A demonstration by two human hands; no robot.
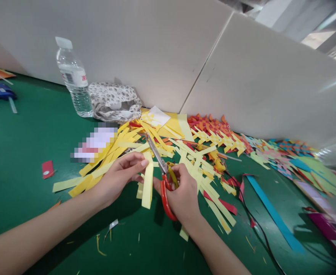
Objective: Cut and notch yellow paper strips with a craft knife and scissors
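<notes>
Between the thumb and fingers of my left hand (126, 172) is a folded pale yellow paper strip (147, 187), its lower end hanging down. My right hand (183, 193) is closed round the red-handled scissors (166, 198), whose metal blades point up and away, just right of the strip. A yellow-green piece shows beside the handles under my right fingers; I cannot tell whether it belongs to the scissors. Loose yellow strips (107, 152) lie behind my left hand. More pale strips (196, 168) spread out behind and right of my right hand.
A water bottle (76, 84) and a patterned cloth pouch (114, 101) stand against the grey partition (156, 49). Woven paper pieces (210, 130) lie along it. At far left is a blue glue gun (0, 93). A black cord (252, 217) and blue strip (273, 214) cross the green table at right.
</notes>
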